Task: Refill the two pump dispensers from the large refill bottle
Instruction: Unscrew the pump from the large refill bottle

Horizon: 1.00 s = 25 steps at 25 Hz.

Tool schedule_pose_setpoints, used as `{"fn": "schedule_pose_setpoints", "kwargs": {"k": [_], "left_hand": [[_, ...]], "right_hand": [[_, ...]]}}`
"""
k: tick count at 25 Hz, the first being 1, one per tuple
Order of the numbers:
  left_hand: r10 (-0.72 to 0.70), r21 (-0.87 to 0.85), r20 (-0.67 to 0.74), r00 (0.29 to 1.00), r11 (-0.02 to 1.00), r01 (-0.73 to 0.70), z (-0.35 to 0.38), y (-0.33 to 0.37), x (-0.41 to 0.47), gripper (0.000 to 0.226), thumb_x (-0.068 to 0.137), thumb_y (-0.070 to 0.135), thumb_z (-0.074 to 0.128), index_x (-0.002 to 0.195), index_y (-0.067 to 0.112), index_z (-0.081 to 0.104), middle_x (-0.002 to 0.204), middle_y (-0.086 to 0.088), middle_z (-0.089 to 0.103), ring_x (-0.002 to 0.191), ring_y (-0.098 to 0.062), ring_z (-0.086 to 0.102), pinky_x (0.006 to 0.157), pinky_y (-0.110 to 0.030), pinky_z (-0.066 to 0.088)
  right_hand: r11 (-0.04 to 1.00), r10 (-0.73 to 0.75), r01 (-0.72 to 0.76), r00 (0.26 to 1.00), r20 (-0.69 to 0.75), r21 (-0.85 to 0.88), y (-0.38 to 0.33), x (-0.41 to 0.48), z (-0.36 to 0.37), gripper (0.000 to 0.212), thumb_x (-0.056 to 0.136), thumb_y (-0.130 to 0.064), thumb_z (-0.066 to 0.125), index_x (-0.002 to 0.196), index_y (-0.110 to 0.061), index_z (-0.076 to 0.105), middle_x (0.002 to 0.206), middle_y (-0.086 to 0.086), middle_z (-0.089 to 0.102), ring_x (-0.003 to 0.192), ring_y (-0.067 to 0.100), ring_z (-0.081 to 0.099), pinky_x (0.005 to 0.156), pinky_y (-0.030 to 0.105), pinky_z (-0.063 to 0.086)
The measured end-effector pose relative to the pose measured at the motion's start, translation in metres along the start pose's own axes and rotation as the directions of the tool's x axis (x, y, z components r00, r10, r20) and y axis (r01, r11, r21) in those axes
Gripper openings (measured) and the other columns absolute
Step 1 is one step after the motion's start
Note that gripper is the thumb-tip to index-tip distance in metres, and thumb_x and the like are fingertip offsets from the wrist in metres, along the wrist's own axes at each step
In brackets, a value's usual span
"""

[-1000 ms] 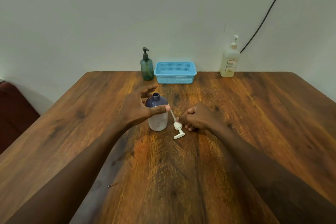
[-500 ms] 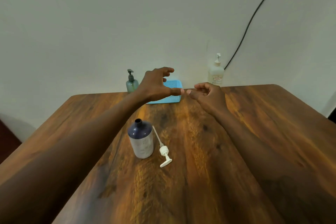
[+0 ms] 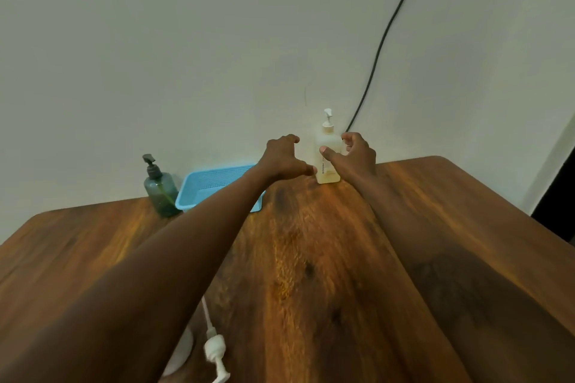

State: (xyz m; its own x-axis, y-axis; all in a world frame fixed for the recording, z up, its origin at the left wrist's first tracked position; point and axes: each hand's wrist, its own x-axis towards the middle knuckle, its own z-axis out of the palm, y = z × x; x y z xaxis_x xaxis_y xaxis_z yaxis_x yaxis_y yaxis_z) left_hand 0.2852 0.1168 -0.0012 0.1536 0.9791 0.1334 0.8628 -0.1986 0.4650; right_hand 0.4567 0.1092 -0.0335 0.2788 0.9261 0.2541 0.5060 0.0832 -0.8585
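The large pale-yellow refill bottle (image 3: 326, 152) with a white pump top stands upright at the table's far edge by the wall. My right hand (image 3: 354, 155) is open around its right side, thumb across its front; whether the fingers touch it I cannot tell. My left hand (image 3: 284, 158) is spread open just left of the bottle, apart from it. The white pump head (image 3: 214, 348) with its tube lies on the table near me. The open purple dispenser is almost hidden under my left forearm; only its pale base (image 3: 182, 354) shows. A dark green pump dispenser (image 3: 159, 188) stands at the back left.
A light blue mesh basket (image 3: 205, 186) sits between the green dispenser and my left arm. The wooden table (image 3: 311, 258) stretches beneath both arms. A black cable (image 3: 382, 40) runs down the wall behind the refill bottle.
Both hands have left the purple dispenser and pump head and reached forward to the refill bottle at the far edge. My head has moved forward, so the near objects sit lower in view.
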Motion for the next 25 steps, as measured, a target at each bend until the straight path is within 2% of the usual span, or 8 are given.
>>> {"fn": "schedule_pose_setpoints", "kwargs": {"k": [2, 6, 10, 14, 18, 21, 22, 25], "left_hand": [[-0.011, -0.007, 0.018, 1.0, 1.0, 0.011, 0.016, 0.004, 0.024, 0.096, 0.072, 0.048, 0.088, 0.15, 0.019, 0.04, 0.152, -0.005, 0.049, 0.136, -0.027, 0.048, 0.109, -0.041, 0.043], [0.013, -0.014, 0.029, 0.999, 1.0, -0.012, 0.039, 0.012, 0.055, 0.088, 0.076, 0.043, 0.086, 0.147, 0.015, 0.042, 0.148, -0.006, 0.051, 0.133, -0.028, 0.049, 0.107, -0.038, 0.042], [0.058, -0.022, 0.021, 0.998, 0.998, -0.057, 0.051, 0.021, 0.073, 0.073, 0.076, 0.037, 0.085, 0.136, 0.014, 0.052, 0.13, -0.005, 0.06, 0.121, -0.026, 0.057, 0.089, -0.029, 0.04], [0.046, -0.071, 0.0, 0.999, 0.996, -0.046, 0.052, 0.019, 0.072, 0.075, 0.076, 0.035, 0.085, 0.138, 0.013, 0.051, 0.133, -0.006, 0.06, 0.123, -0.026, 0.056, 0.097, -0.034, 0.044], [0.076, -0.107, -0.026, 0.997, 0.991, -0.079, 0.039, 0.02, 0.053, 0.067, 0.078, 0.033, 0.085, 0.134, 0.012, 0.056, 0.132, -0.008, 0.062, 0.119, -0.026, 0.059, 0.098, -0.034, 0.046], [0.127, -0.107, -0.014, 0.992, 0.986, -0.128, 0.023, 0.018, 0.028, 0.063, 0.078, 0.032, 0.086, 0.132, 0.012, 0.061, 0.13, -0.007, 0.066, 0.116, -0.025, 0.062, 0.099, -0.034, 0.047], [0.14, -0.119, -0.006, 0.99, 0.983, -0.139, 0.016, 0.016, 0.017, 0.062, 0.077, 0.032, 0.087, 0.131, 0.013, 0.062, 0.128, -0.005, 0.067, 0.113, -0.024, 0.063, 0.096, -0.033, 0.05], [0.133, -0.218, 0.048, 0.99, 0.969, -0.12, -0.01, 0.007, -0.02, 0.057, 0.073, 0.032, 0.09, 0.122, 0.016, 0.065, 0.115, 0.003, 0.07, 0.098, -0.017, 0.067, 0.074, -0.02, 0.054]], "right_hand": [[0.999, -0.015, 0.015, 1.0, -0.008, -0.039, 0.01, 0.025, 0.004, 0.07, 0.088, -0.049, 0.075, 0.144, -0.02, 0.046, 0.147, 0.004, 0.056, 0.127, 0.027, 0.059, 0.095, 0.032, 0.049], [0.996, -0.04, 0.04, 0.999, 0.008, -0.074, 0.024, 0.061, 0.02, 0.069, 0.089, -0.054, 0.07, 0.146, -0.023, 0.046, 0.15, 0.003, 0.054, 0.133, 0.028, 0.054, 0.108, 0.044, 0.049], [0.993, -0.093, 0.094, 0.995, 0.021, -0.071, 0.025, 0.08, 0.036, 0.063, 0.091, -0.056, 0.064, 0.144, -0.025, 0.051, 0.144, 0.001, 0.06, 0.131, 0.027, 0.055, 0.107, 0.044, 0.048], [0.989, -0.134, 0.131, 0.99, -0.039, -0.063, 0.02, 0.083, 0.044, 0.047, 0.09, -0.051, 0.068, 0.125, -0.02, 0.069, 0.123, 0.001, 0.073, 0.114, 0.026, 0.066, 0.095, 0.039, 0.053], [0.988, -0.148, 0.143, 0.985, -0.092, -0.054, 0.014, 0.063, 0.035, 0.048, 0.081, -0.056, 0.075, 0.116, -0.024, 0.077, 0.113, -0.003, 0.077, 0.104, 0.022, 0.07, 0.088, 0.042, 0.058], [0.982, -0.179, 0.17, 0.978, -0.11, -0.086, 0.002, 0.032, 0.024, 0.047, 0.08, -0.06, 0.076, 0.11, -0.024, 0.079, 0.107, -0.004, 0.079, 0.092, 0.017, 0.071, 0.08, 0.039, 0.061], [0.979, -0.196, 0.188, 0.975, -0.108, -0.083, -0.003, 0.019, 0.02, 0.046, 0.081, -0.061, 0.076, 0.107, -0.023, 0.08, 0.103, -0.005, 0.079, 0.086, 0.014, 0.071, 0.077, 0.038, 0.061], [0.971, -0.241, 0.241, 0.966, -0.09, -0.016, -0.027, -0.023, 0.008, 0.04, 0.08, -0.06, 0.077, 0.095, -0.023, 0.082, 0.086, -0.011, 0.077, 0.074, 0.008, 0.071, 0.072, 0.036, 0.063]]}}
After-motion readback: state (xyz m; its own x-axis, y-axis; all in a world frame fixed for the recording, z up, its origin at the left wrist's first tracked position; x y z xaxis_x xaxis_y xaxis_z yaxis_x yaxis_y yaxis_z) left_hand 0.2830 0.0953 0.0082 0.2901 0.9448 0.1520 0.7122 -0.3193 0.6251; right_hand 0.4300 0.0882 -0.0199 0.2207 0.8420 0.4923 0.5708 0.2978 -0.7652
